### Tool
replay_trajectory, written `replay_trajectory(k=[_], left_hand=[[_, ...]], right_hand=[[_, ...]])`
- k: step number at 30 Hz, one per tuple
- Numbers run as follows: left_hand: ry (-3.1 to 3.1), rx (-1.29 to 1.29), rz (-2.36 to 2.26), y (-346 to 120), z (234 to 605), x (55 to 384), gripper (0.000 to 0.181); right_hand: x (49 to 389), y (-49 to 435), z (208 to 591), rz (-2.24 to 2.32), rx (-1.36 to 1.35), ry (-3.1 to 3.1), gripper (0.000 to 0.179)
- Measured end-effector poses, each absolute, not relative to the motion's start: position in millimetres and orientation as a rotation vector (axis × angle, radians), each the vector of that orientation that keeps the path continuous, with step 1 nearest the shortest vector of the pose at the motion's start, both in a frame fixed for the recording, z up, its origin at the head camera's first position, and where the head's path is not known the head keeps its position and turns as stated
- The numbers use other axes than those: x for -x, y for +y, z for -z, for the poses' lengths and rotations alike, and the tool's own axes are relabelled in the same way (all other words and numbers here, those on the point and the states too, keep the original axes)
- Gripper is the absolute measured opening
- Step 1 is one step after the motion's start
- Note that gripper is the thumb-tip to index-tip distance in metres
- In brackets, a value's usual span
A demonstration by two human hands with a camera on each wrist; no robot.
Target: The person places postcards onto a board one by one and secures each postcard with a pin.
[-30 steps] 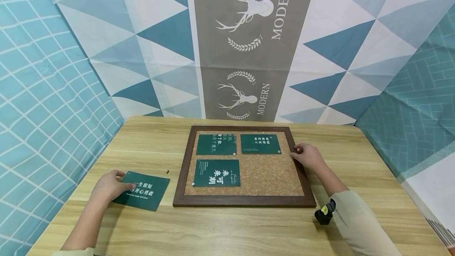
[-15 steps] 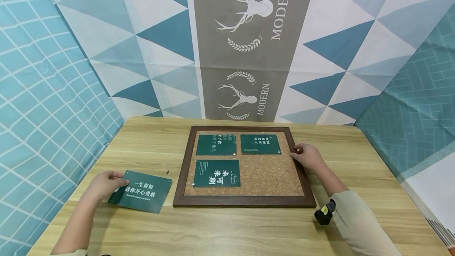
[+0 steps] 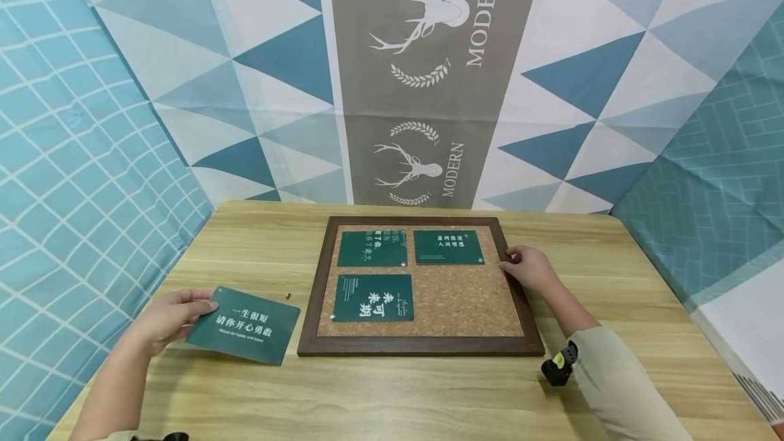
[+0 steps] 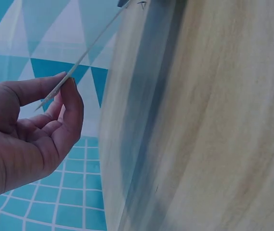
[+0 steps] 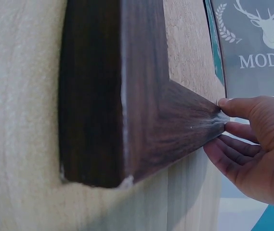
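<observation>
Between thumb and fingers, my left hand pinches a green card with white lettering by its left edge. The left wrist view shows the card edge-on and tilted, raised off the table. A cork board with a dark brown wooden frame lies on the table. Several similar things fill part of it: a green card at upper left, one at upper right and one at lower left, with small pins at their corners. My right hand grips the right side of the frame, thumb on top.
A small pin lies on the wooden table left of the board. Patterned cloth hangs behind the table, and blue gridded cloth hangs on the left. A black wrist camera sits by the right sleeve.
My left hand has lifted the green card off the table and shifted slightly left, holding it nearer its edge. The right hand and the board have stayed in place.
</observation>
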State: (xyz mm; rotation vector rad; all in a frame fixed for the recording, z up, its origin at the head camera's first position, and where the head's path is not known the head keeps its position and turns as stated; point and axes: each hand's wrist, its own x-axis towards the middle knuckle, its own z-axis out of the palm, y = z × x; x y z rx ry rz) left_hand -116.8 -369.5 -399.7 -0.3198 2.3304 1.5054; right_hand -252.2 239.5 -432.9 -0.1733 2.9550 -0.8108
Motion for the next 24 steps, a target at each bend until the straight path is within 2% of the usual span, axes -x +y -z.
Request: replay_trajectory(k=[14,24], left_hand=[[2.333,0.300,-1.499,-369,395,118,0.075],[2.299,0.288,-1.597,-358,394,121,0.071]], right_hand=[[252,240,432,0.856,0.154,2.932,0.042],[252,240,432,0.861,0.139,2.927,0.042]])
